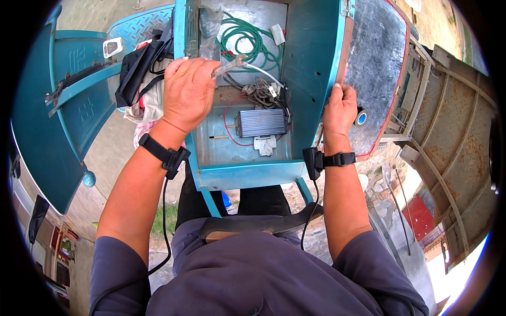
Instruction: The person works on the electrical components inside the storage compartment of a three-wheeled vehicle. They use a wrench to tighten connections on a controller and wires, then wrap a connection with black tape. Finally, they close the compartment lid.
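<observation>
My left hand (191, 92) is raised over the left side of a blue metal box (247, 174), closed on a slim clear plastic-handled tool (227, 67). The tool slants up to the right, and its kind is hard to make out. By its far end a white cable (263, 72) curves down into the box. On the right rim of the box lies my right hand (340, 113), its fingers curled on the edge. Inside the box sit a finned silver controller unit (262, 122), a tangle of wires (261, 94), a white connector (264, 145) and a coiled green rope (242, 39).
A dark, worn panel (371, 63) adjoins the box's right side, with a round blue-faced roll (361, 118) on it. Left of the box, a black bag (138, 73) hangs near a blue frame (84, 87). A rusty metal cart body (453, 131) stands at far right.
</observation>
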{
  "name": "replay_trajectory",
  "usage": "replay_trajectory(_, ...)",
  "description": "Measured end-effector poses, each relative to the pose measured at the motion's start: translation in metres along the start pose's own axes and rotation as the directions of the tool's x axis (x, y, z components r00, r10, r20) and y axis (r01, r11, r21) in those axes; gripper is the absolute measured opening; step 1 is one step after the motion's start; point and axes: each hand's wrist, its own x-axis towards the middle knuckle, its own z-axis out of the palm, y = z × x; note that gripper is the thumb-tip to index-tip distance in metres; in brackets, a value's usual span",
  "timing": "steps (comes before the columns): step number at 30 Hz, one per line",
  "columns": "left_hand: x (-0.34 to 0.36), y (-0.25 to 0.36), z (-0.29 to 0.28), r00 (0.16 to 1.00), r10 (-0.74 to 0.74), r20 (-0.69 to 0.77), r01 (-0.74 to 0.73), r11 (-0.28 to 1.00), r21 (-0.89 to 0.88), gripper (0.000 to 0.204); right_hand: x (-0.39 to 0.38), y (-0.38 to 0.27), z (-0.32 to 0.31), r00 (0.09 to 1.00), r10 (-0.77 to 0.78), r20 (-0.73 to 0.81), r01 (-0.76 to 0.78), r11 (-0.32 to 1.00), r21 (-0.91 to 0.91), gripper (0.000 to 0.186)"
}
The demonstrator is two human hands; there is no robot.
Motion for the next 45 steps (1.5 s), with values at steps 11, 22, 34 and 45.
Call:
replay_trajectory(11,0.0000,-0.0009,0.0007,1.000,0.001,0.002,-0.001,1.000,-0.004,0.023,0.0003,0.0008,-0.0003,0.999,-0.026,-0.021,0.025,0.999,-0.029,0.021)
replay_trajectory(22,0.0003,-0.0007,0.0002,1.000,0.003,-0.002,-0.003,1.000,-0.014,0.025,0.0000,-0.0046,-0.0025,0.997,0.078,-0.022,-0.078,0.996,-0.038,0.024)
replay_trajectory(34,0.0006,-0.0005,-0.0002,1.000,-0.003,0.010,0.003,1.000,-0.015,0.025,0.0000,-0.0040,-0.0027,0.999,0.042,-0.016,-0.043,0.997,-0.056,0.024)
replay_trajectory(45,0.0013,-0.0014,0.0016,1.000,0.007,-0.014,-0.007,1.000,-0.009,0.025,0.0001,-0.0017,-0.0004,1.000,-0.006,-0.026,0.004,0.999,-0.054,0.021)
